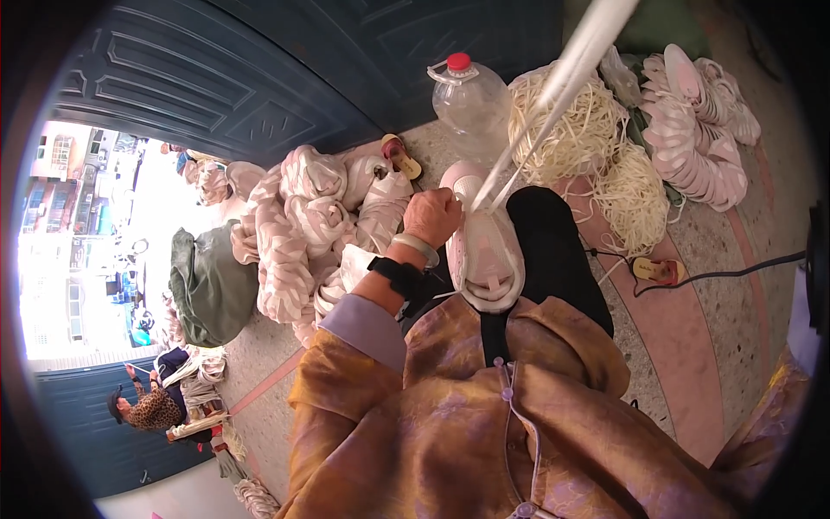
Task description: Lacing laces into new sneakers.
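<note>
A pale pink and white sneaker (487, 246) lies across my lap, its toe pointing away from me and its opening toward me. My left hand (435, 216) is closed against the shoe's left side near the lacing; its fingertips are partly hidden. From the shoe's lacing area a white shoelace (553, 99) stretches taut up to the right and leaves the picture at the top. My right arm reaches out to the right edge, where only a sleeve, a pale cuff (806, 333) and a dark wristband show. The right hand itself is outside the view.
Bundles of pale shoes (303, 233) lie at left, beside a green sack (212, 285). Ahead stand a clear bottle with a red cap (471, 104) and heaps of cream laces (566, 121). More nested shoes (696, 138) lie far right. A black cable (718, 272) crosses the floor. Another person (156, 402) sits far left.
</note>
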The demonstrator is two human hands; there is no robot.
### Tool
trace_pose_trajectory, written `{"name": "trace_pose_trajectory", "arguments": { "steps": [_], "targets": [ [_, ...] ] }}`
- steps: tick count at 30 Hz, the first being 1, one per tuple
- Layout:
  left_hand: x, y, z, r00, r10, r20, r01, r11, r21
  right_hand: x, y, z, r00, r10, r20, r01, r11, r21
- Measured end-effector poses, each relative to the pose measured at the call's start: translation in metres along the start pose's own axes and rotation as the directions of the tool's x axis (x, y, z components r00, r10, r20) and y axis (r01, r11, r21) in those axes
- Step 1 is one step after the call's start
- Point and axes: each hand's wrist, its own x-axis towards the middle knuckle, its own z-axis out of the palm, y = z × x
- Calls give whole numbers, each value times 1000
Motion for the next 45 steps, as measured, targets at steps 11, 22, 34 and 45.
{"name": "trace_pose_trajectory", "arguments": {
  "steps": [11,22,34,45],
  "targets": [
    [-2,16,-4,999,34,-22,-29,975,222,-2,-10,1,999,4,-38,-4,1000,-11],
    [-5,23,-15,986,163,-44,-158,982,101,5,-6,10,998,30,-51,-31,1000,-3],
    [-59,44,29,792,580,189,-393,722,-569,18,16,63,849,256,462,-252,965,-72],
    [-58,27,42,755,598,268,-294,674,-677,-130,237,241,823,197,533,384,499,-777]
  ]
}}
